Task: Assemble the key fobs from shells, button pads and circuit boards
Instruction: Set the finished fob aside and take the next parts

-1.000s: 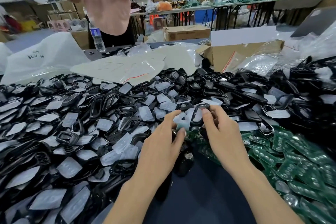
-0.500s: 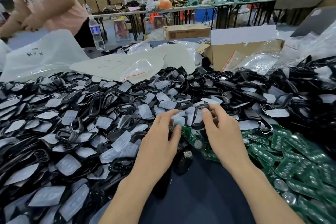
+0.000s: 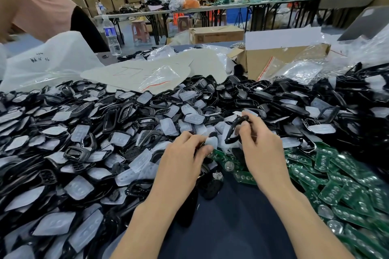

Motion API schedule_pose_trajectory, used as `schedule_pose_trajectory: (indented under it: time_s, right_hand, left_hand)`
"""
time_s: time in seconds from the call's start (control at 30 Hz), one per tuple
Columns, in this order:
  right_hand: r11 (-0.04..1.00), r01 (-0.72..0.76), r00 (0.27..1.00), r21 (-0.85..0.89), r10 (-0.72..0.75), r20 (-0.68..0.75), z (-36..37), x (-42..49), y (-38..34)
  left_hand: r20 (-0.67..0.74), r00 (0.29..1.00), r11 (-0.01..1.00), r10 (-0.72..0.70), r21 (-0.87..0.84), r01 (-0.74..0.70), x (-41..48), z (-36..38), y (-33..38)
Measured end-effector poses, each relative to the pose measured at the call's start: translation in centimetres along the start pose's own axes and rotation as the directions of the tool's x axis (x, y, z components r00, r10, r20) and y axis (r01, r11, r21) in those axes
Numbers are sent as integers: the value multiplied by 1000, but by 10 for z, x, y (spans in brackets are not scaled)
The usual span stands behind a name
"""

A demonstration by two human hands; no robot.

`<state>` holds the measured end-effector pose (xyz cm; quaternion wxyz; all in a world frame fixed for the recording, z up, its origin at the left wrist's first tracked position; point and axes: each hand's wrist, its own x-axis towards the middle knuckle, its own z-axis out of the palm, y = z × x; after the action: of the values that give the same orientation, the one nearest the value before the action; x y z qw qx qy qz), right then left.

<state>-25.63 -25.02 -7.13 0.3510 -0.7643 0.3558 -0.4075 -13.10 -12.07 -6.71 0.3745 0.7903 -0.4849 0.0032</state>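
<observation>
Dark blue table (image 3: 235, 229): heap of black shells (image 3: 117, 115) mixed with translucent button pads (image 3: 79, 189), left and centre; green circuit boards (image 3: 336, 191), right; open cardboard box (image 3: 273, 59), plastic bags (image 3: 52, 63), far side.

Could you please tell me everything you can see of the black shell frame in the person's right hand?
The black shell frame is a glossy, plastic-looking loop, open through its middle, with rounded corners. It is held above the pile of parts, tilted nearly on edge. The right hand pinches its upper end between thumb and fingers. The left hand holds a translucent button pad just beside its lower end; whether they touch is unclear.
</observation>
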Motion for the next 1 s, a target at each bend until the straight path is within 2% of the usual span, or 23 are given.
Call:
schedule_pose_trajectory:
  time_s: [0.17, 0.27, 0.37, 0.5, 0.57, 0.67, 0.8, 0.9, 1.0]
  right_hand:
    - [989, -27, 992, 149, 44, -117, -7, 3, 1]
    - [983, -59, 988, 172, 82, -132, -9, 6, 1]
    - [995, -18, 997, 97, 24, -68, -10, 5, 2]
    - [980, 93, 989, -179, -69, 133, -5, 0, -1]
    - [956, 137, 977, -259, -87, 196, -3, -3, -1]
    - [947, 169, 975, -274, -119, 189, -2, -3, -1]
    - [936, 146, 989, -320, -128, 80, -6, 5, -1]
    - [900, 59, 998, -432, -52, 29, -7, 15, -2]
    - [859, 21, 993, -511, 40, 107, -1, 21, -4]
  left_hand:
    - [-119, 993, 998, 9, -55, -15, 2, -4, 1]
    - [-173, 985, 995, 1, -99, -18, 3, -6, 0]
    - [-194, 981, 994, -6, -105, -14, 2, -7, -2]
    - [-245, 969, 988, -36, -153, -2, 0, -9, -2]
    - [-279, 959, 985, -47, -173, -2, 0, -10, -1]
    - [-312, 948, 982, -68, -190, 8, 1, -10, -1]
    - [-319, 945, 982, -66, -187, 6, 2, -10, -2]
    - [-325, 944, 978, -59, -209, -10, 2, -10, -3]
    - [-324, 946, 974, -34, -222, -41, 0, -11, -2]
